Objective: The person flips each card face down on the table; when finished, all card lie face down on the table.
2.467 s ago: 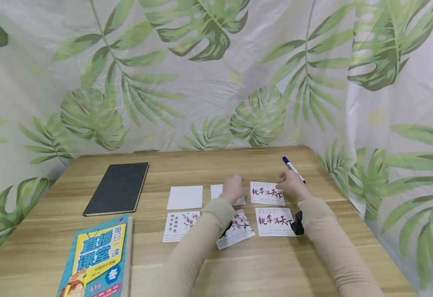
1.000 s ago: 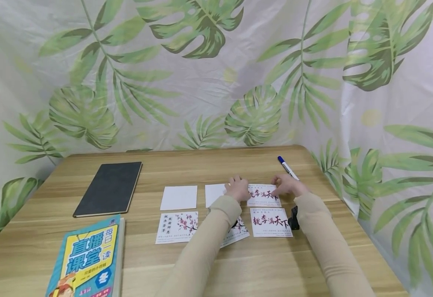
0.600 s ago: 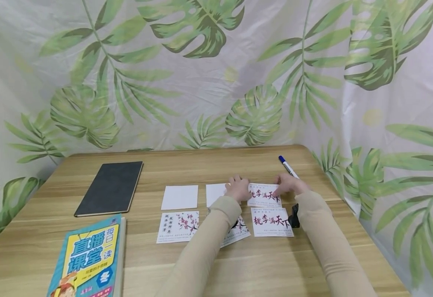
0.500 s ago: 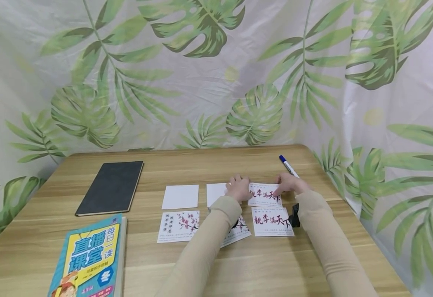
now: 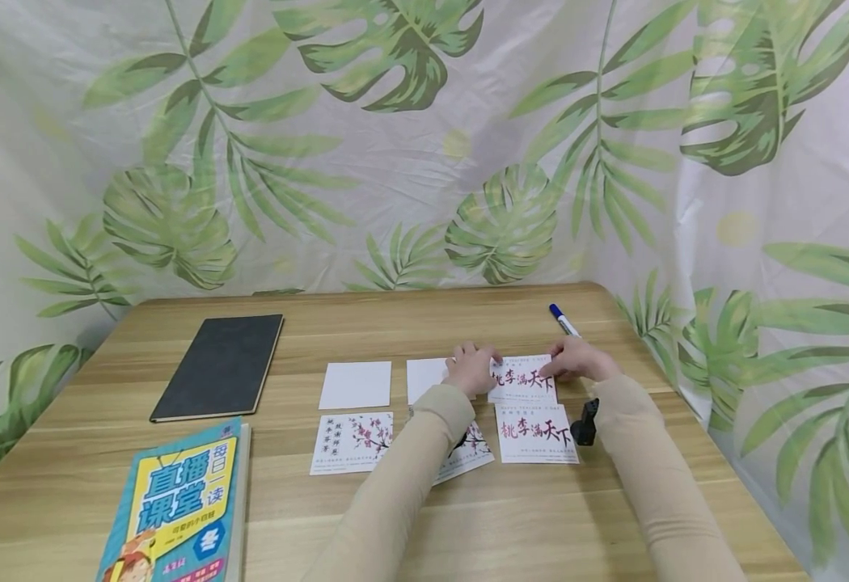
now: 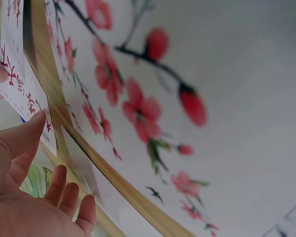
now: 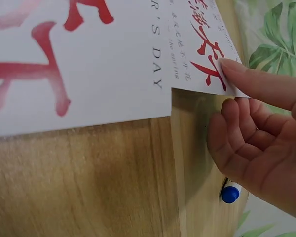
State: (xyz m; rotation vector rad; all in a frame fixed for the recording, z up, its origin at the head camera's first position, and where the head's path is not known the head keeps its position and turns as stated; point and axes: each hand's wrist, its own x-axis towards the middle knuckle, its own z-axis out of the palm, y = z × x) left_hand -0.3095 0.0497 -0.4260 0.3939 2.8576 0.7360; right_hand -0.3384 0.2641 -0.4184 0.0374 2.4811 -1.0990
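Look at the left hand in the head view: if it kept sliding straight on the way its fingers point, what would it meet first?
The left hand points right, fingertips already on the far calligraphy card. Straight on, it would probably meet the right hand on that card's other edge, though depth is unclear.

I take this for a makeshift study corner: a wooden desk hemmed in by leaf-print curtains, with a children's reading book, a black notebook and a pen on it
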